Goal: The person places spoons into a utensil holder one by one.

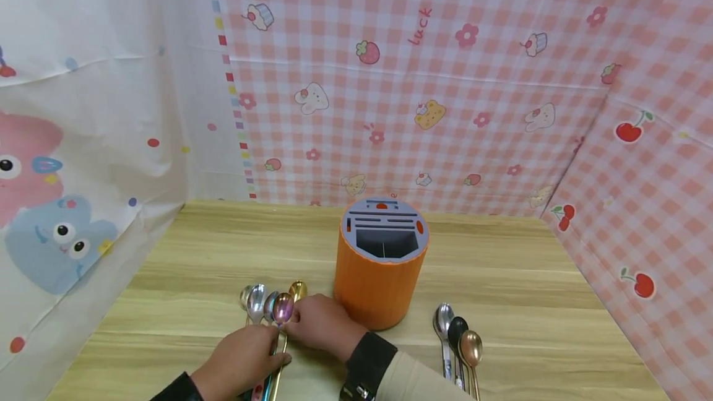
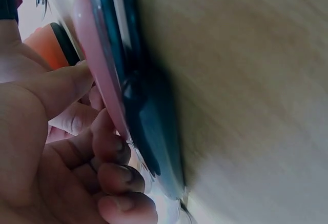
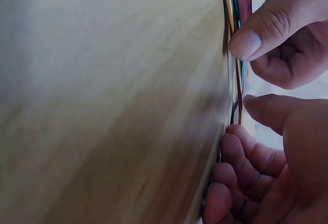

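Several spoons lie bunched on the table at left centre, among them a silver spoon, a purple-sheened spoon and a gold spoon. My left hand grips the bunch from the left across the handles, its thumb over a gold handle. In the left wrist view, its fingers curl by a pink handle, beside a teal handle. From the other side my right hand pinches at the spoon necks, thumb and fingertips around the bunch's edge in the right wrist view. It partly covers the gold spoon.
An orange round utensil holder with a grey slotted top stands just beyond my right hand. On the right lie a silver spoon, a black spoon and a copper-coloured spoon. Patterned cloth walls the wooden table.
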The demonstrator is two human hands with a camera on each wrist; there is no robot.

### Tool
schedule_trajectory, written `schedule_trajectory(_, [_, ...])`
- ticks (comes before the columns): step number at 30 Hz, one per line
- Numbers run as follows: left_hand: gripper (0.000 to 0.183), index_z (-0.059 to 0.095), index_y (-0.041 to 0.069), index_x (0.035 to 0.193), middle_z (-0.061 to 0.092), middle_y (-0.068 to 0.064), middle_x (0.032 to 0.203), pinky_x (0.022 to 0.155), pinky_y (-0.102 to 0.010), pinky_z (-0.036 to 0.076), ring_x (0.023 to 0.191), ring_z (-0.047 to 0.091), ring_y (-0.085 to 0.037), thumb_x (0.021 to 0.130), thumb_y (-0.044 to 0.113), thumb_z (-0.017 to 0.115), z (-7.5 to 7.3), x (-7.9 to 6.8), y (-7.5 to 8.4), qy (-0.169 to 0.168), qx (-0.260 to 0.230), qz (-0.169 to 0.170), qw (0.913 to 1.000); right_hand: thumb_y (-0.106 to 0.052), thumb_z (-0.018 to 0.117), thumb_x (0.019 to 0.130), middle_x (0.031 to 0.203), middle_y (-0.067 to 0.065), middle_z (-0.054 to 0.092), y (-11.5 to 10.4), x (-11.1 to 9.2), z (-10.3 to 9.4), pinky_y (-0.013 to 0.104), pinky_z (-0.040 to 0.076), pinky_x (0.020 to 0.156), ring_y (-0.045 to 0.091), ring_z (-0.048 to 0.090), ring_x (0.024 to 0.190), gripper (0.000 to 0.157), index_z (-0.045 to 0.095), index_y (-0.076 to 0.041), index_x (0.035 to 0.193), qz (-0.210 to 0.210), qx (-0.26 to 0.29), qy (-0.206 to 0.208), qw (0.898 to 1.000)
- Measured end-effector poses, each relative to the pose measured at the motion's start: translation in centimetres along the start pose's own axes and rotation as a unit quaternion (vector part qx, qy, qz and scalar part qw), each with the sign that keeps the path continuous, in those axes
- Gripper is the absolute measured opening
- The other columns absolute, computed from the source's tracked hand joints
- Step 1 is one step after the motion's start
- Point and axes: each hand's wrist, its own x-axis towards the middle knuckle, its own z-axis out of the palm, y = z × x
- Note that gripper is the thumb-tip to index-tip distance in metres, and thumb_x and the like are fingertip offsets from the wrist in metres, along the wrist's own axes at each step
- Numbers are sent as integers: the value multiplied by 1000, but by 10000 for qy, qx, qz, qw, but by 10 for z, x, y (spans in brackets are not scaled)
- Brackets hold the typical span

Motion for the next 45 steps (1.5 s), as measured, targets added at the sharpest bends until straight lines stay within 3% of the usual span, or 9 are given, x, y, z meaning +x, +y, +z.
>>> schedule_trajectory(9, [32,46,22,70,43,12,57,44,-28,32,49,39,-4,80,29,75,8,0,1,283,61,470,9985,-36,66,84,56,-1,52,-5,4,6,28,35,43,15,46,49,40,51,-17,52,502,-269,69,9984])
schedule_trajectory(21, [32,43,20,58,41,10,51,41,-30,31,44,39,-6,77,22,69,10,0,7,296,191,297,9989,-40,68,84,59,2,54,-10,1,3,28,37,47,17,47,51,41,54,-14,55,833,-75,137,9964])
schedule_trajectory(28, [35,42,20,53,38,11,49,40,-28,28,42,38,-6,77,21,68,9,1,9,78,51,238,9997,-36,71,80,57,2,54,-9,-1,2,29,37,45,16,47,50,39,53,-15,53,729,-159,216,9970])
schedule_trajectory(35, [32,42,21,53,37,12,47,39,-27,28,40,39,-5,74,20,66,10,1,8,134,-84,233,9996,-42,69,82,53,-2,49,-9,-2,3,28,34,42,15,44,47,47,48,-17,49,749,-99,214,9969])
schedule_trajectory(39, [28,45,20,58,41,11,51,40,-27,30,42,40,-5,75,21,68,10,0,8,147,-335,212,9991,-34,68,80,50,-5,44,-10,-2,0,27,31,40,13,42,44,42,46,-19,48,695,107,343,9969])
schedule_trajectory(45, [26,51,16,68,47,8,57,45,-28,36,48,43,-7,83,19,72,6,0,6,20,-912,282,9954,-28,68,83,47,-11,46,-10,-4,-7,23,32,40,8,44,43,34,56,-22,52,661,966,476,9920])
